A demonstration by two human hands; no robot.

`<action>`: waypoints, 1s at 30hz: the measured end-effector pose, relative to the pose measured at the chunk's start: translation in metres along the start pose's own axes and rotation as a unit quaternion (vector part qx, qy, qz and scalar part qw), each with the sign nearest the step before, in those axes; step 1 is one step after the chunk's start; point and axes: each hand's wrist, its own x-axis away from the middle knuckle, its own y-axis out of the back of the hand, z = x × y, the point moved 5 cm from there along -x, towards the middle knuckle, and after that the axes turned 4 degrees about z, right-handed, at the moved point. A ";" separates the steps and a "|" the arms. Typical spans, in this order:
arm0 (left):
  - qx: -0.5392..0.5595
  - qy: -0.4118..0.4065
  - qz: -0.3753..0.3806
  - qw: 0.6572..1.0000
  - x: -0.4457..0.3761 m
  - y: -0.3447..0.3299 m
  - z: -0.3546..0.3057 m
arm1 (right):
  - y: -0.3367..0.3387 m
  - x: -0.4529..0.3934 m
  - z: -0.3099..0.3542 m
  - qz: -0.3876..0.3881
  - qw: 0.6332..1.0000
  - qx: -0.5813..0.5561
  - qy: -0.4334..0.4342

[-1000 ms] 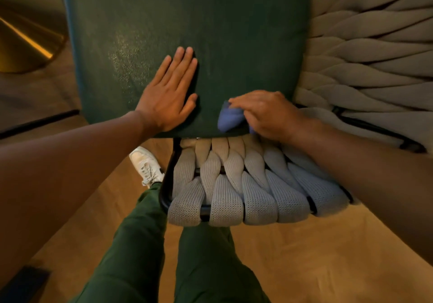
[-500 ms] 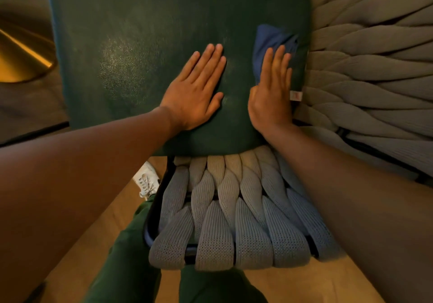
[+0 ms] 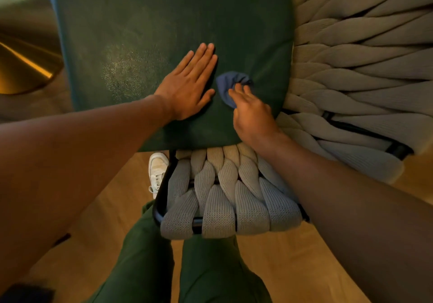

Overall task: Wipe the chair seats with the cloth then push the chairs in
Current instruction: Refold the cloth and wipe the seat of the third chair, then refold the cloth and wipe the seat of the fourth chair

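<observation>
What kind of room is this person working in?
Probably a dining area or lounge, though that is a guess. Clues: a dark green leather-look seat cushion on a chair with a thick woven grey rope back, a brushed brass conical base like a table pedestal, and light wood flooring.

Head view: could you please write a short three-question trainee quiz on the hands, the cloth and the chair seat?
1. True or false: the left hand lies flat, fingers straight, on the green seat.
2. What does the right hand press on the seat: A a sponge, B a blue cloth, C a brush?
3. Fill in: the chair back nearest the person is made of woven grey ____.

Key: 1 true; 2 B; 3 straps.
</observation>
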 end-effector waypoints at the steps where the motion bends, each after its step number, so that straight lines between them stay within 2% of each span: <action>1: -0.004 -0.001 0.016 1.000 0.004 0.004 0.003 | 0.005 0.004 0.005 0.013 1.000 -0.004 -0.003; 6: -0.012 0.012 0.107 0.994 0.042 0.018 0.017 | 0.026 0.005 0.014 0.159 0.986 -0.011 -0.059; 9: -0.013 -0.003 0.122 0.993 0.072 0.031 0.017 | 0.046 0.013 0.029 0.239 0.968 -0.031 -0.064; 11: -0.006 -0.008 0.133 0.991 0.094 0.043 0.014 | 0.060 0.024 0.041 0.265 0.960 -0.055 -0.073; 18: 0.092 0.001 0.127 0.988 0.165 0.123 -0.025 | 0.123 0.090 0.110 0.253 0.959 -0.109 -0.063; 22: 0.176 0.009 0.072 0.982 0.188 0.189 -0.048 | 0.167 0.139 0.148 0.224 0.958 -0.171 -0.060; 26: 0.197 -0.040 0.019 0.979 0.205 0.260 -0.061 | 0.212 0.183 0.173 0.192 0.960 -0.196 -0.057; 30: 0.194 -0.072 0.046 0.977 0.213 0.306 -0.074 | 0.244 0.214 0.173 0.151 0.960 -0.222 -0.078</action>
